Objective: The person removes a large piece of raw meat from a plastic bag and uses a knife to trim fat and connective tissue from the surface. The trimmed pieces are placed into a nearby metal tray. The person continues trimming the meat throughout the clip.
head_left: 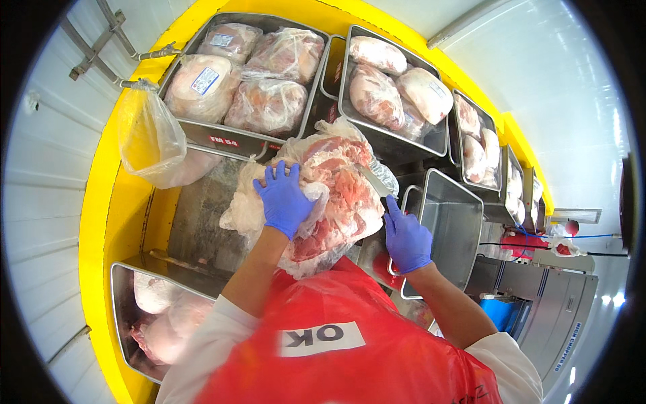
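Observation:
In front of me lies a large piece of raw meat (pixel 340 198), pink and red with pale fat, partly inside loose clear plastic wrap (pixel 247 198). My left hand (pixel 286 202), in a blue glove, rests on the plastic at the left side of the meat, fingers spread. My right hand (pixel 408 239), also gloved in blue, is closed around the handle of a knife (pixel 378 180). The blade points up and left, against the meat's right side; its tip is hard to make out. The glove hides most of the handle.
Metal tubs of wrapped meat (pixel 269 104) and bare-looking pieces (pixel 377 94) stand along the far side. An empty metal tub (pixel 447 209) is right of my right hand; another meat tub (pixel 121 316) sits lower left. A plastic bag (pixel 153 138) hangs at the left.

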`<state>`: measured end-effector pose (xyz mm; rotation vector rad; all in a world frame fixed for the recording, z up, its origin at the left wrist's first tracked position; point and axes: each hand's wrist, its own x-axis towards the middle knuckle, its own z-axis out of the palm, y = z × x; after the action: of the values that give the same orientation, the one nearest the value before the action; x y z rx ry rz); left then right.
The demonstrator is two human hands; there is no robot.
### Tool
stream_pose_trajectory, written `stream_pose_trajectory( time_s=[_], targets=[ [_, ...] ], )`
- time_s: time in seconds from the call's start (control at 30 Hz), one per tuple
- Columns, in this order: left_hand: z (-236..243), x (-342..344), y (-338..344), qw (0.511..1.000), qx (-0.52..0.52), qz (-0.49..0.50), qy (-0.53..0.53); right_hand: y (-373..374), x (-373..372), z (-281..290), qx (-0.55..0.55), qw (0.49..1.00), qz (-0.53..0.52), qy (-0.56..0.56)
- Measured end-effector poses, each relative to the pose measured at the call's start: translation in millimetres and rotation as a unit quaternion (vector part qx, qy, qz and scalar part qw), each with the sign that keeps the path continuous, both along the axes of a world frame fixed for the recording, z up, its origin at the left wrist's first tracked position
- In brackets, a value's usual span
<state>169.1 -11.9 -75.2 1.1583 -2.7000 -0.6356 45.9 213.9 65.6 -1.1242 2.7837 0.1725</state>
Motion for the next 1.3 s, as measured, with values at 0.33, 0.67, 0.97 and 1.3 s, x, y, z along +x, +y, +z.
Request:
stream_pose_trajectory(
  time_s=[0.33,0.67,0.97,1.3],
  targets=[
    [9.4,-2.0,1.4,1.000,0.009,0.000,-0.023,-3.6,-5.7,24.2,0.048,0.998,0.031,-0.027],
    [4.7,-8.7,5.7,1.000,0.004,0.021,-0.021,31.3,21.5,-41.9,-0.036,0.998,-0.018,0.039],
    [12.3,-4.8,-1.0,0.998,0.038,0.023,-0.046,57.2,20.9,-126.2,-0.115,0.989,0.003,0.095],
    [3.9,9.1,-5.3,0.999,0.019,0.023,-0.016,62.1,-7.2,34.9,-0.085,0.985,-0.043,-0.143]
  ],
)
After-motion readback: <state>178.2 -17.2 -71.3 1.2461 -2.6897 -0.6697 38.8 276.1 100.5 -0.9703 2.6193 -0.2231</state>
